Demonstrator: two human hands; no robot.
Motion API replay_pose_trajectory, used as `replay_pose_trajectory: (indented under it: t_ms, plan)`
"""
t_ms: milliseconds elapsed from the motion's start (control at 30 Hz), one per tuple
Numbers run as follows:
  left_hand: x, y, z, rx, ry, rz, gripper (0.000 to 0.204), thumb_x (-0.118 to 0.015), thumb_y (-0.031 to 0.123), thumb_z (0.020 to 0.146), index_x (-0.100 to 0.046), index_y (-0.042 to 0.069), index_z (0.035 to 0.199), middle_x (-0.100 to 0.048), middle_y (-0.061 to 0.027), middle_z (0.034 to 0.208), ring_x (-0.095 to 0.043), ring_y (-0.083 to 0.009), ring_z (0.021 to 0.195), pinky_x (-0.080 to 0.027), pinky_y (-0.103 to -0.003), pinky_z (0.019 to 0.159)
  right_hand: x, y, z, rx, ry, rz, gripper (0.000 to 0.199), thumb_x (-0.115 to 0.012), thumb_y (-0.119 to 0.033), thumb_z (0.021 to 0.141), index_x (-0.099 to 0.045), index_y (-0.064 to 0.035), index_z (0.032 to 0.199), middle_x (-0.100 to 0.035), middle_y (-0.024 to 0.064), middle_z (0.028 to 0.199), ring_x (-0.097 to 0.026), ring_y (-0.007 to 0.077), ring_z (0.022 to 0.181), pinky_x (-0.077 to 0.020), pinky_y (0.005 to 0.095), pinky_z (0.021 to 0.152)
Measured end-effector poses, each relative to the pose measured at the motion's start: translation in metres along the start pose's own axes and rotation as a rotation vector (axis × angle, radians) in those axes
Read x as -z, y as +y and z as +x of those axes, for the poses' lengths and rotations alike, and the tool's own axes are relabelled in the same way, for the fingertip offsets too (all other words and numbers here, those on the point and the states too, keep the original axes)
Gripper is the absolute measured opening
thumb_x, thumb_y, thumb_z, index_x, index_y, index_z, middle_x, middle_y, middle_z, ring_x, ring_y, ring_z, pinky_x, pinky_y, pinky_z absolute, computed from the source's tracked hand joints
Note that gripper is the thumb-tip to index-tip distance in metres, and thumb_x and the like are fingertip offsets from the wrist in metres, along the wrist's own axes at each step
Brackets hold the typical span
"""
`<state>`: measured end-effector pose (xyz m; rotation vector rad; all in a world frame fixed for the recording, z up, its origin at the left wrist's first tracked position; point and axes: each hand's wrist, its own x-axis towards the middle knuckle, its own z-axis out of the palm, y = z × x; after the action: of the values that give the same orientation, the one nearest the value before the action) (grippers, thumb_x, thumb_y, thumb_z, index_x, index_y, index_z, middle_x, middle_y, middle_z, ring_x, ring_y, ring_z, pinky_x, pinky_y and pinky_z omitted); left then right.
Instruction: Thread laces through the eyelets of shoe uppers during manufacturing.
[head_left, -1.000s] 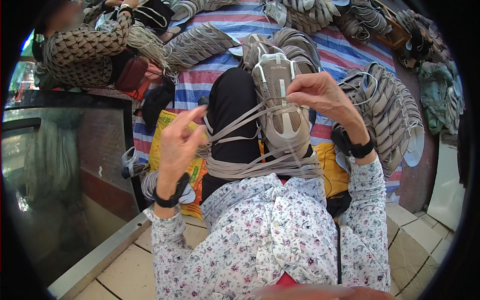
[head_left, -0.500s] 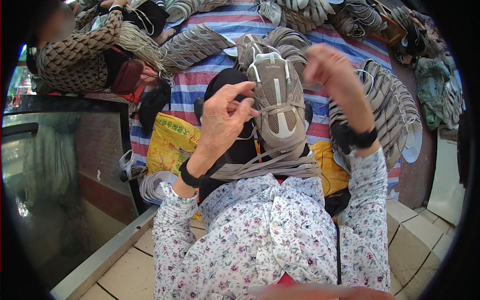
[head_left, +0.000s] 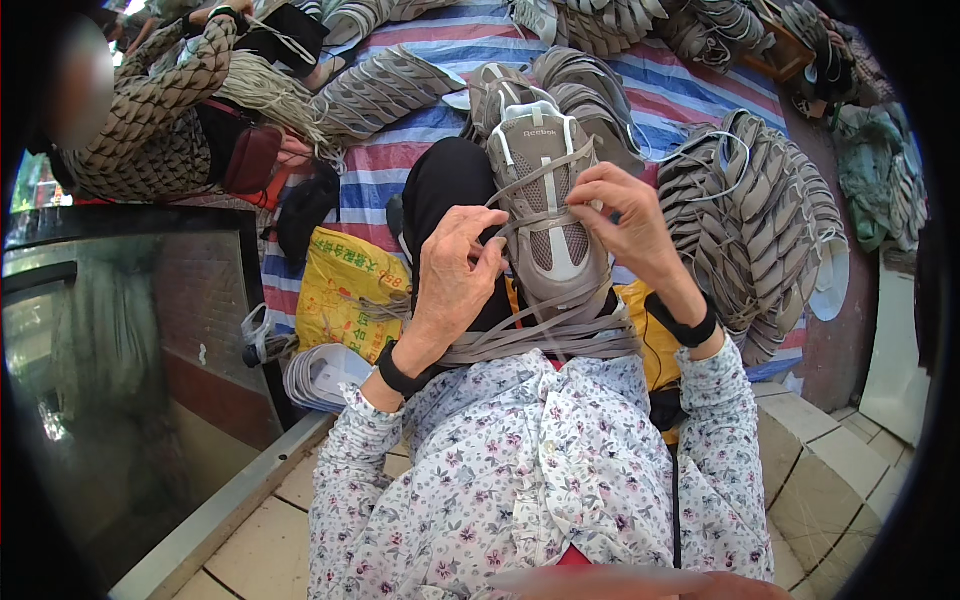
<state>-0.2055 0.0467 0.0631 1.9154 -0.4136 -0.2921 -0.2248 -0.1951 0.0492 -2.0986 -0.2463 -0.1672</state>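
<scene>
Head view: I see my left hand (head_left: 455,270) and right hand (head_left: 622,215) pinching grey flat laces (head_left: 520,195) across a grey mesh shoe upper (head_left: 548,215) on my lap, above a red-blue-white striped tarp (head_left: 420,160) and tan tiled floor (head_left: 270,520).

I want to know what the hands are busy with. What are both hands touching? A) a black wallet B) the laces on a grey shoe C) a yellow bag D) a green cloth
B: the left hand and the right hand both pinch the grey laces across the front of the grey shoe.
</scene>
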Motion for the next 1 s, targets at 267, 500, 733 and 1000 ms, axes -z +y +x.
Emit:
replay_pose_trajectory:
  t_ms: [267,500,733,1000]
  plan:
    - [0.004,-0.020,-0.001,0.013,0.000,0.018,0.023,-0.060,-0.005,0.089,-0.067,-0.002,0.110,-0.059,-0.0109,0.114,-0.071,-0.0167,0.075,-0.058,-0.022,0.061,-0.010,-0.014,0.013,0.240,-0.154,-0.537,0.010,-0.062,0.005,0.075,-0.057,0.0048,0.084,-0.053,0.0131,0.093,-0.060,0.0298,0.087,-0.0516,0.0390,0.072]
    - [0.006,-0.024,0.001,0.042,-0.033,-0.024,0.019,-0.060,-0.005,0.089,-0.068,-0.002,0.106,-0.060,-0.0094,0.110,-0.071,-0.0154,0.074,-0.058,-0.021,0.062,-0.010,-0.002,0.017,0.333,-0.289,-0.544,0.014,-0.058,0.007,0.076,-0.053,0.0064,0.089,-0.049,0.0159,0.090,-0.059,0.0322,0.083,-0.0520,0.0377,0.071]
    - [0.006,-0.026,0.002,0.033,-0.001,-0.124,0.017,-0.055,-0.008,0.087,-0.066,-0.007,0.100,-0.061,-0.0115,0.104,-0.071,-0.0185,0.069,-0.058,-0.025,0.060,-0.006,0.001,0.005,0.221,-0.204,-0.408,0.013,-0.057,0.008,0.081,-0.049,0.0054,0.091,-0.049,0.0159,0.091,-0.059,0.0344,0.079,-0.0504,0.0400,0.069]
    - [0.005,-0.029,0.008,0.063,-0.026,-0.171,0.017,-0.053,-0.009,0.087,-0.067,-0.008,0.096,-0.062,-0.0105,0.100,-0.070,-0.0169,0.067,-0.058,-0.024,0.058,-0.011,0.000,0.008,0.158,-0.126,-0.133,0.015,-0.061,0.008,0.078,-0.054,0.0007,0.089,-0.055,0.0141,0.085,-0.060,0.0314,0.074,-0.0499,0.0333,0.063]
